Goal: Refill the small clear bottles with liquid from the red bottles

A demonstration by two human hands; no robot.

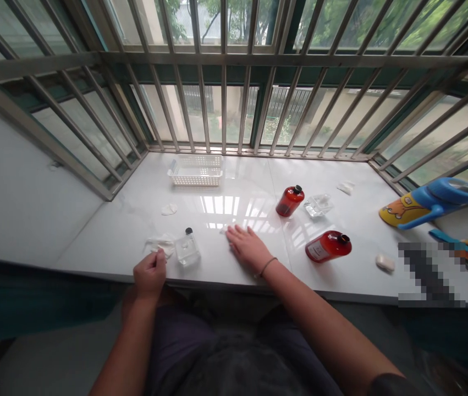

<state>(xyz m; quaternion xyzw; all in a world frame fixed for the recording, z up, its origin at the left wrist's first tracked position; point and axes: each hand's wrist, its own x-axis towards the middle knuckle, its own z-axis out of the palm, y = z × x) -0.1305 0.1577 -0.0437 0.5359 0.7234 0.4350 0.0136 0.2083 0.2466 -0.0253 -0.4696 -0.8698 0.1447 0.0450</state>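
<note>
At the near edge of the white ledge (pixel 217 270), I have the left hand (pixel 150 273) curled nearly closed beside a crumpled white tissue (pixel 163 245); cannot tell whether it pinches any of it. Next, a clear square bottle (pixel 187 250) with a black cap sits between the hands, then the right hand (pixel 249 247), palm down, fingers extended, no object visible in its grasp. Farther right I log a small red bottle (pixel 290 202), a clear container (pixel 318 205), a larger red bottle (pixel 328 246), and a blue-and-yellow flask (pixel 427 202).
</note>
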